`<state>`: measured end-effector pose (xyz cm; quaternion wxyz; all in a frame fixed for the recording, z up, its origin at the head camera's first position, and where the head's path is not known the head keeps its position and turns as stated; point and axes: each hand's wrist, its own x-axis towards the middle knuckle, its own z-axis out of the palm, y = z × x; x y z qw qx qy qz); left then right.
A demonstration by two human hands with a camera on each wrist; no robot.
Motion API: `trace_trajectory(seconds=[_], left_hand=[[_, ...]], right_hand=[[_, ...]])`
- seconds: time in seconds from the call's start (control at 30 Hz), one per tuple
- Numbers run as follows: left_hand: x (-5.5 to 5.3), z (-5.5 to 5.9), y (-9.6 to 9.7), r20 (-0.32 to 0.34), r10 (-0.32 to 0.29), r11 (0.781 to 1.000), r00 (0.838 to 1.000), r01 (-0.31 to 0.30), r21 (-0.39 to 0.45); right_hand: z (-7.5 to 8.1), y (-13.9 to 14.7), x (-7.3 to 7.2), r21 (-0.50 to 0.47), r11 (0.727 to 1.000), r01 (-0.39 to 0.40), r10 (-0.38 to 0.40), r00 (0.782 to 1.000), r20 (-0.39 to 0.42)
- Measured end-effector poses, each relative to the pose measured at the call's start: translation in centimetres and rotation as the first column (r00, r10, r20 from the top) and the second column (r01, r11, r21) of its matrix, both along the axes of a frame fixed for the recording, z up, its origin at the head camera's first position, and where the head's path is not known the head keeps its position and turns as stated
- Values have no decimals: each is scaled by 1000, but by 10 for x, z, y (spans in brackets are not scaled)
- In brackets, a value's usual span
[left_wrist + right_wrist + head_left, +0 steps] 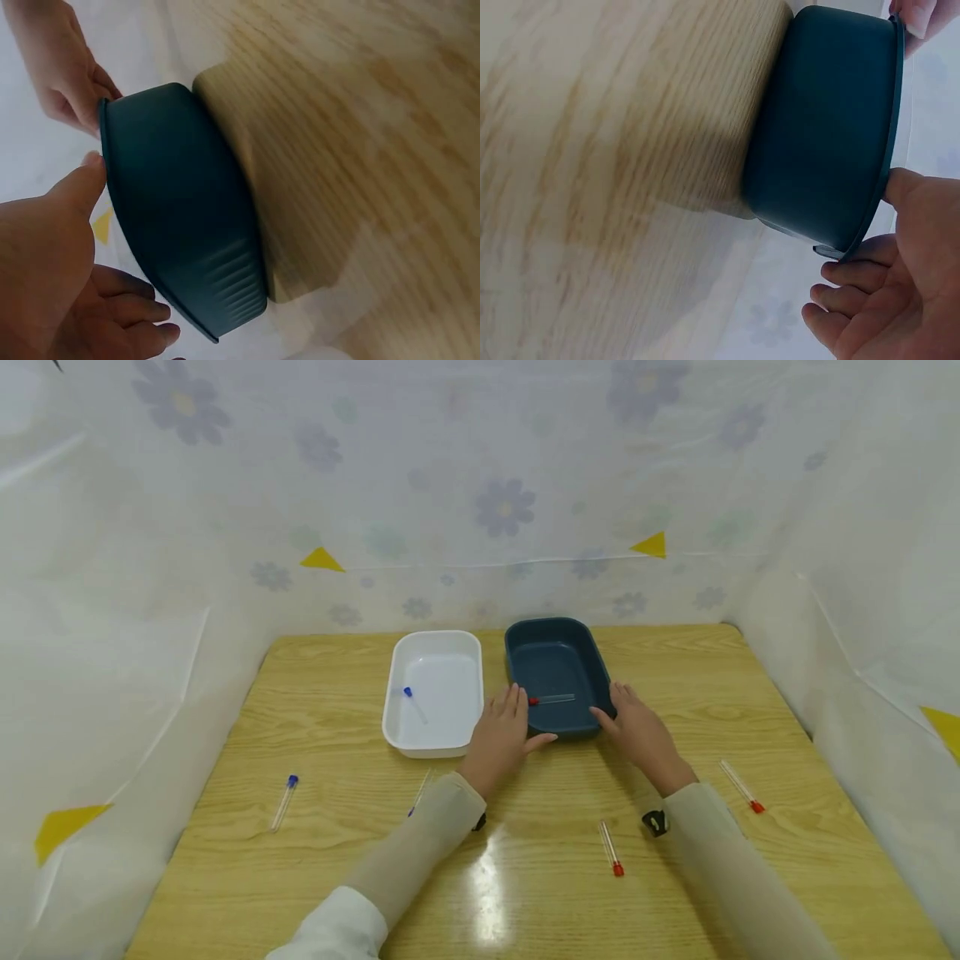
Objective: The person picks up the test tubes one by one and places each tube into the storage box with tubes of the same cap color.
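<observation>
Both hands are at the near corners of a dark teal tray (553, 662), which stands slightly turned on the table. My left hand (501, 733) lies along its left side with extended fingers, the thumb pointing across the front rim. On the opposite side, my right hand (643, 735) touches the rim with its thumb, fingers stretched along the outer wall. In both wrist views the thumbs meet the rim of the tray (180, 202). Inside the tray lies a clear tube with a red cap (555, 699). The left fingertips partly cover the tray's left edge.
Left of the teal tray stands a white tray (387, 710) holding a blue-capped tube (416, 704). Other blue-capped tubes (283, 803) lie at the left, one partly behind the left sleeve. Red-capped tubes (611, 849) lie at the right. A flowered curtain (450, 485) surrounds the table.
</observation>
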<state>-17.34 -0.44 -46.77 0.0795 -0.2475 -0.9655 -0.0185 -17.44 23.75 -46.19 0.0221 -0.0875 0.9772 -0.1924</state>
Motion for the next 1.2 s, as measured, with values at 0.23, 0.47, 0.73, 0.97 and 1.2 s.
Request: trace_trajectory(seconds=[0.23,0.47,0.73,0.97,1.2], left_hand=[[-1,-6,5,8,72,997,997,-72,30],[-1,-8,4,-25,71,995,997,-69,69],[1,-10,1,-53,64,996,997,-60,70],[4,-10,-3,-61,50,996,997,-46,73],[7,-6,-5,-46,49,996,998,-46,72]], right_hand=[[-3,1,2,-33,999,-20,20,1000,4],[-9,0,6,-39,999,-25,24,999,-34],[-8,-6,13,-35,999,-3,0,998,-58],[-10,-11,18,-32,999,19,-21,997,-76],[-9,-14,21,-27,999,32,-35,993,-113]])
